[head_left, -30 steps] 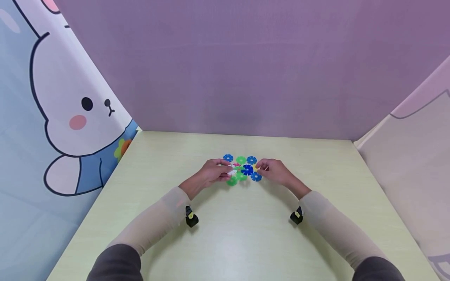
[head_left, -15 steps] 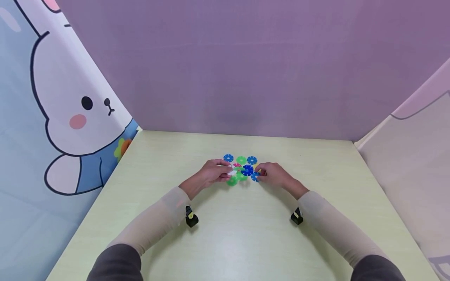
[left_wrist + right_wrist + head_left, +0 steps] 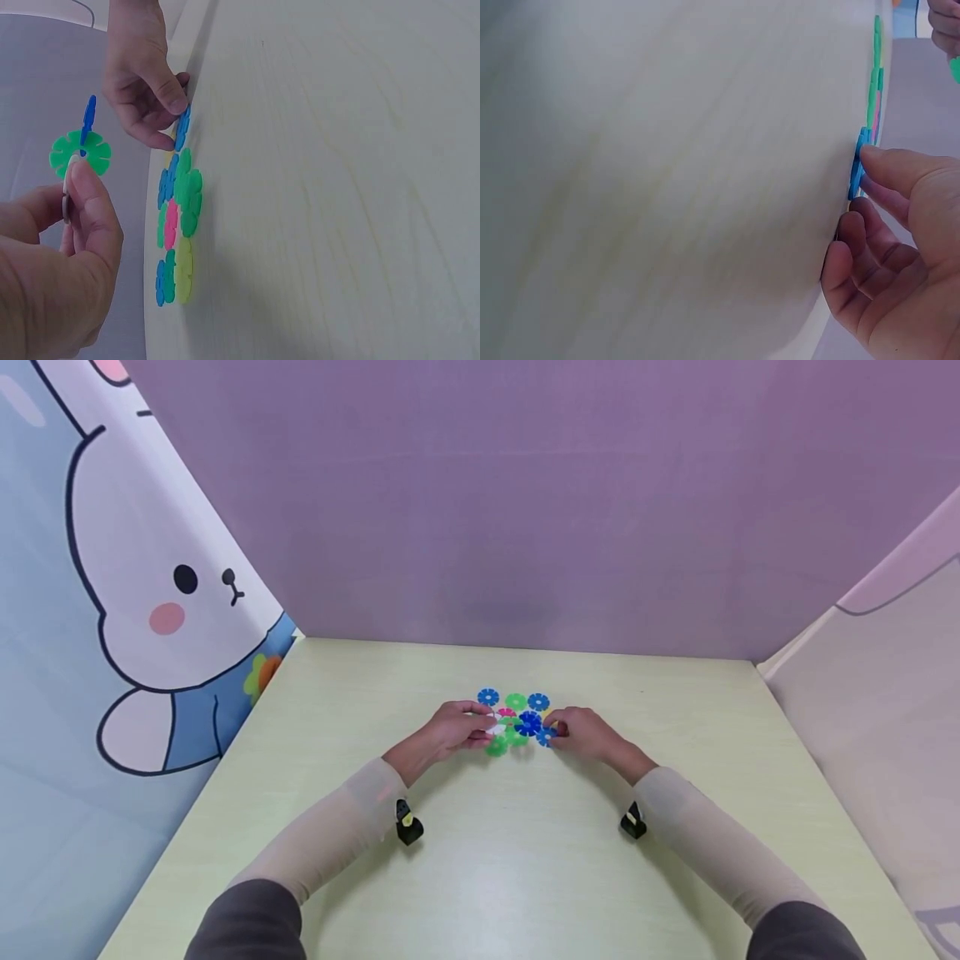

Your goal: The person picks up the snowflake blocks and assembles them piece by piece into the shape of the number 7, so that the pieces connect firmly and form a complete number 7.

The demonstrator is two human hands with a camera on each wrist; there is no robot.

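My left hand [image 3: 453, 727] pinches a white slotted plastic disc joined to a green disc [image 3: 64, 154] and a dark blue disc [image 3: 528, 723]. The joined discs are held above the table, with the blue one standing out from the green one's edge. My right hand [image 3: 588, 732] has its thumb and a finger on a lighter blue slotted disc [image 3: 858, 161] at the right side of the loose discs, gripping its edges. That disc still appears to be at table level. The left fingers hide most of the white disc.
Several loose slotted discs lie close together on the pale wooden table [image 3: 510, 860]: a blue disc [image 3: 488, 697], a green disc [image 3: 516, 702], a pink disc [image 3: 171, 225] and a yellow disc [image 3: 184, 271]. A purple panel [image 3: 517, 527] rises behind the table.
My right hand has moved slightly towards me, from beside the yellow disc to the lighter blue disc, and its fingers have closed on it. The left hand and joined discs have barely moved.
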